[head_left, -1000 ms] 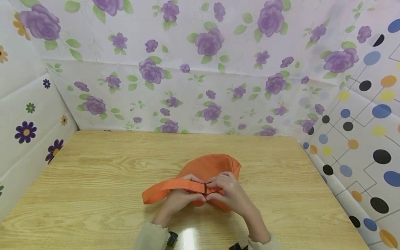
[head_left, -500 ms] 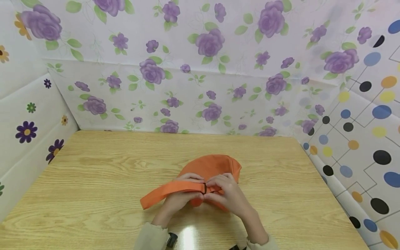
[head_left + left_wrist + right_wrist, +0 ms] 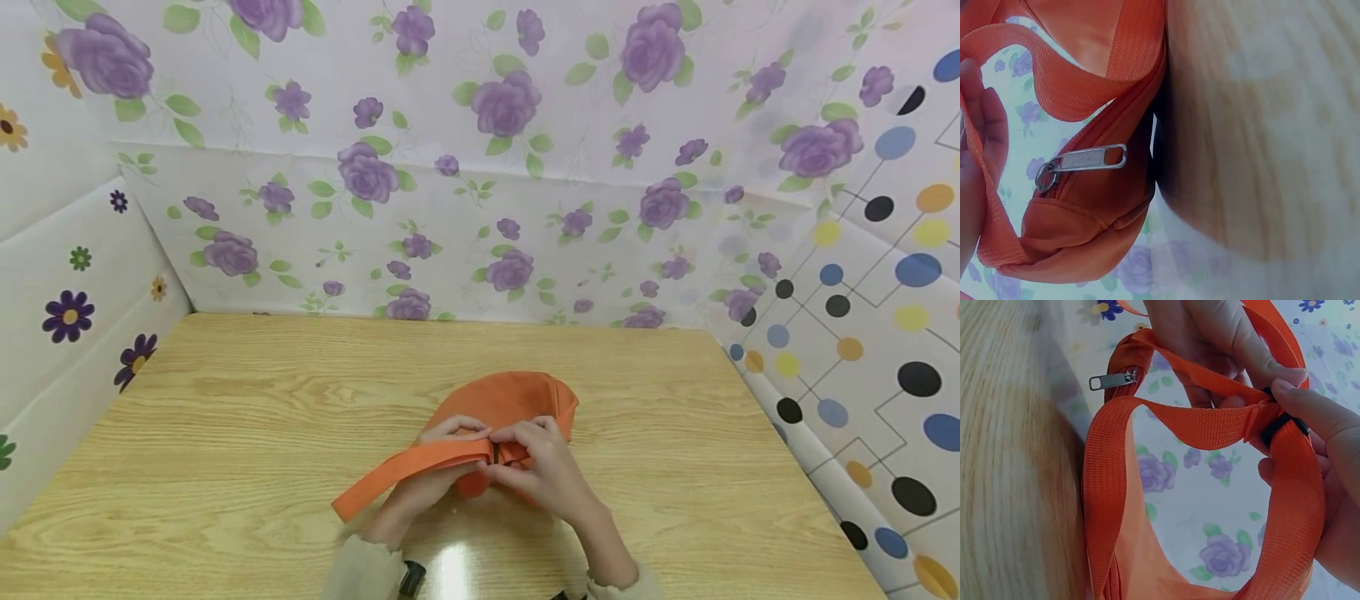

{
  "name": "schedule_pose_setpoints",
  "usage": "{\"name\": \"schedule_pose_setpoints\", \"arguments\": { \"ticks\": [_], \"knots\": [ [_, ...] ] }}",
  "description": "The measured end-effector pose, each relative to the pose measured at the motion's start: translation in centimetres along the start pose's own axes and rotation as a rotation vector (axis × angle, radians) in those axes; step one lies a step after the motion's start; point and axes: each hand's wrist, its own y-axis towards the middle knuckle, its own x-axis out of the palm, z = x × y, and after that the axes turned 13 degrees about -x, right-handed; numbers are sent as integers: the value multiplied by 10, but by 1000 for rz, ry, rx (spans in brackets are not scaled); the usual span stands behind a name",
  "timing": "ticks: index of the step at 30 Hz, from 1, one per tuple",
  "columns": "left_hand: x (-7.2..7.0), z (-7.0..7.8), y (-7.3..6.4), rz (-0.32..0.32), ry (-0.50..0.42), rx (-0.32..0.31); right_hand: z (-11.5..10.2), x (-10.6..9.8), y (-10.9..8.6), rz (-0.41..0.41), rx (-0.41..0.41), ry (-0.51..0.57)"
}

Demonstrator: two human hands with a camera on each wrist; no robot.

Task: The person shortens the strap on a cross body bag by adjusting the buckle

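Observation:
An orange zippered bag (image 3: 498,398) lies on the table just beyond both hands. Its webbing strap (image 3: 401,468) is pulled up, and a long part sticks out to the left over the left wrist. My left hand (image 3: 427,483) pinches the strap on the left side of a black slide buckle (image 3: 1275,428). On the buckle's other side, my right hand (image 3: 546,468) grips the strap, thumb right at the buckle in the right wrist view. A silver zipper pull (image 3: 1088,159) hangs at the bag's end. Fingers partly cover the buckle in the head view.
The wood-grain table (image 3: 255,400) spreads around the bag. Behind it stands a wall covering with purple flowers (image 3: 510,271); dotted (image 3: 918,379) and daisy-patterned (image 3: 67,317) coverings flank the sides. Dark straps sit at the sleeve cuffs.
The strap's protruding left part has swung down toward the front and straightened. Both hands stay at the buckle with small finger shifts, and the bag stays in place.

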Motion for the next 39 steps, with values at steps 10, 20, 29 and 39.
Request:
{"name": "schedule_pose_setpoints", "arguments": {
  "ticks": [10, 20, 29, 39],
  "knots": [
    [1, 23, -11, -11, 66, -210, 1, 1, 2, 0, -50, -116],
    [-11, 5, -14, -14, 103, -264, 1, -1, 1, -45, -1, -120],
    [-21, 5, -17, -84, 132, -272, 4, -4, -3, -74, -12, -106],
    [-32, 5, -18, -62, 156, -298, 8, -13, -8, -51, -53, -77]
  ]
}}
